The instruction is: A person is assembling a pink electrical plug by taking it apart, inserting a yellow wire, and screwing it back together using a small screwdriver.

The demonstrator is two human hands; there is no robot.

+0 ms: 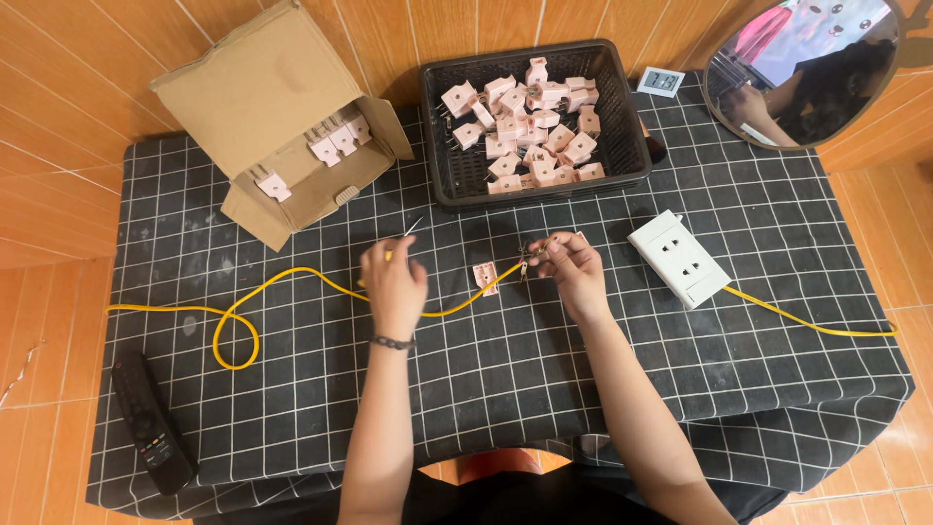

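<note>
We're mid-wiring: yellow cable end going into a small plug part.
Our right hand (pixel 569 264) pinches the metal-pronged piece at the end of the yellow cable (pixel 292 275), mid-desk; our left hand (pixel 394 277) grips a thin screwdriver (pixel 412 227) over the cable. A pink plug shell (pixel 485 276) lies between them. Next, we judge, the tool tip must meet the tiny screw squarely.
</note>
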